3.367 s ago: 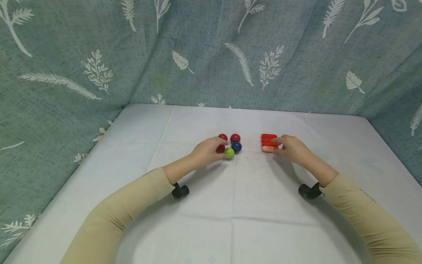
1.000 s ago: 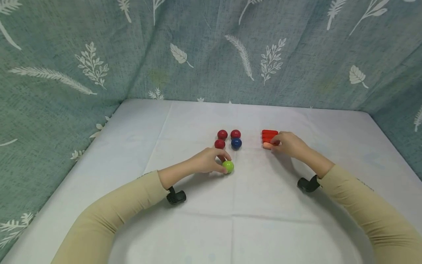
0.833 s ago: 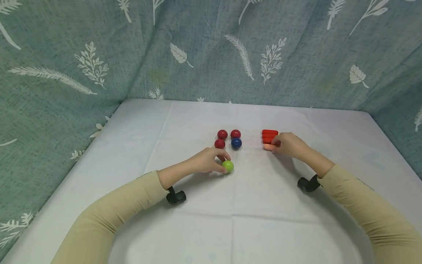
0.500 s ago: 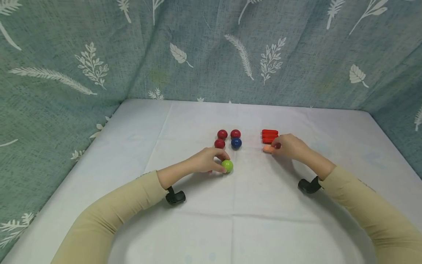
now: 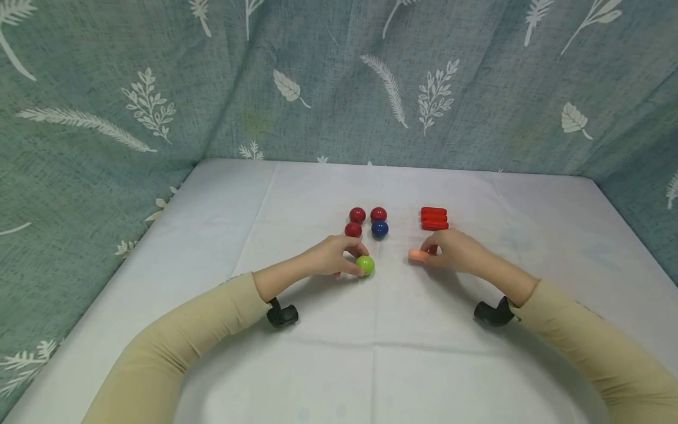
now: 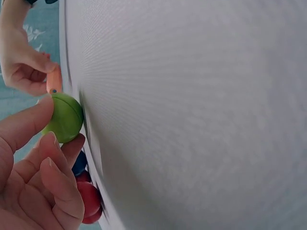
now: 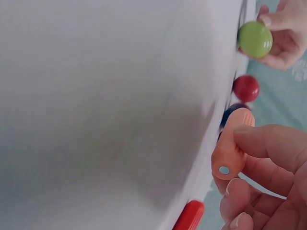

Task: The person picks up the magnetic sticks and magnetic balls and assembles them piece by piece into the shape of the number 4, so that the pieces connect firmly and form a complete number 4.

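Two bare hands at work over white-clothed tbl [image 5: 424,365]. L hand [image 5: 332,257] has green ball [image 5: 365,265] pinched betw. thumb & fingertips, spread only as wide as the ball; other fingers loosely curled, per L wrist view. R hand [image 5: 458,250] grips orange stick [image 5: 418,255], thumb one side, fingers the other, opening no wider than stick's thickness; remaining fingers bent, off it. Pale round disc in one end of stick, ridges at other. Can't tell if ball or stick touches cloth.

Positions: green ball nr mid-tbl; stick to its R, a bit apart, lying roughly crosswise.

Around: beyond L hand, loose cluster of 4 balls. Far row = red ball [image 5: 357,215] & second red ball [image 5: 378,214]; near row = third red ball [image 5: 353,229] on L, blue ball [image 5: 379,229] on R. Three red sticks [image 5: 434,218] side by side just beyond R hand.

In the way: L hand sits right in front of near L red ball. From R wrist, stick covers much of blue ball. Black wrist gadgets [image 5: 282,316] hang under both beige sleeves [image 5: 175,338]. Leaf-print curtain [image 5: 339,118] backs tbl.
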Motion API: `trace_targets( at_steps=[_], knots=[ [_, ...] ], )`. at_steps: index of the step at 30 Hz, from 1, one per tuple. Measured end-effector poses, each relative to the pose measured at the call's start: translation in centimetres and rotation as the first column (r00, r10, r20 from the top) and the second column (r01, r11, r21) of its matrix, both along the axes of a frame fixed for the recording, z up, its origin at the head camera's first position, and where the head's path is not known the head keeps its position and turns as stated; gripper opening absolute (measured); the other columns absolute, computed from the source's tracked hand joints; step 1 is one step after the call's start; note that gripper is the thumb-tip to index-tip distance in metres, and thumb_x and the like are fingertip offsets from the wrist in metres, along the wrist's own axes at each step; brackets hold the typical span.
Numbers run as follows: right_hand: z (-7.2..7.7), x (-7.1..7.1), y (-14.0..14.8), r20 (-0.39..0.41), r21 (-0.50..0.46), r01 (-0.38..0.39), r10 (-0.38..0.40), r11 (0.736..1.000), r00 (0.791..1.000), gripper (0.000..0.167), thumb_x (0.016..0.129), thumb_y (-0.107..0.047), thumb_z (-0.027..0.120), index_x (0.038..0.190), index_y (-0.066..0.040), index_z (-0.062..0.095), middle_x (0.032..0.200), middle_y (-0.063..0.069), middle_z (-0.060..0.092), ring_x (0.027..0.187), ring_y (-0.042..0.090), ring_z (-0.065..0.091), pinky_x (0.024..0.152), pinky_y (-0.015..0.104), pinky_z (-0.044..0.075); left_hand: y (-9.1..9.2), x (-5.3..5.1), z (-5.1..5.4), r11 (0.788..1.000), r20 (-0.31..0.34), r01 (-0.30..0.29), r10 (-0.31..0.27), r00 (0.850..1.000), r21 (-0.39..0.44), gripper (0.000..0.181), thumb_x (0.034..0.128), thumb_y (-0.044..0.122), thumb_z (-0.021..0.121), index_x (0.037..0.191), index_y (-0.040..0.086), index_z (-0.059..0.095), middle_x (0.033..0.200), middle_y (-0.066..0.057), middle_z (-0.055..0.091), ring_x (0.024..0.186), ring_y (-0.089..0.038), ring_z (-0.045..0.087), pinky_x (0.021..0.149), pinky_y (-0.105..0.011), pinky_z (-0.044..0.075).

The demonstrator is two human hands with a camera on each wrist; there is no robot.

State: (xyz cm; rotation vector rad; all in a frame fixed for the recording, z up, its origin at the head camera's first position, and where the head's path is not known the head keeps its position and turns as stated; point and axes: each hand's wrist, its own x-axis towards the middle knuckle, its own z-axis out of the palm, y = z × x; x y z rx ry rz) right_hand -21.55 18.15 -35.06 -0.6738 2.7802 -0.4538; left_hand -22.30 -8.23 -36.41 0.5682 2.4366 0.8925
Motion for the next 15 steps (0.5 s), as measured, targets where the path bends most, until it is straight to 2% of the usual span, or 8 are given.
trace_targets(
  at_steps=[8, 15],
  knots=[
    [0.1, 0.8, -1.1, -0.018, -0.009, -0.070, 0.069, 0.998, 0.997, 0.020, 0.083, -0.026, 0.067, 0.091, -0.009, 0.071, 0.070, -0.003, 0.058, 0.064, 0.011, 0.047, 0.059, 0.024, 0.039, 0.0, 0.1, 0.0, 1.000, 0.002, -0.012, 0.012, 1.000, -0.007, 0.030, 0.0767, 0.016, 0.074, 0.105, 0.015, 0.062, 0.106, 0.001, 0.063, 0.083, -0.013, 0.055, 0.051, -0.025, 0.047],
    [0.1, 1.3, -2.3, -0.031, 0.039, -0.089, 0.090, 0.995, 0.995, 0.016, 0.082, -0.025, 0.068, 0.088, -0.010, 0.071, 0.069, -0.004, 0.057, 0.063, 0.010, 0.047, 0.058, 0.023, 0.040, 0.0, -0.1, 0.0, 1.000, 0.003, -0.015, 0.016, 1.000, -0.017, 0.030, 0.0762, 0.016, 0.074, 0.104, 0.016, 0.062, 0.107, 0.001, 0.063, 0.083, -0.014, 0.055, 0.050, -0.024, 0.046]
  ],
)
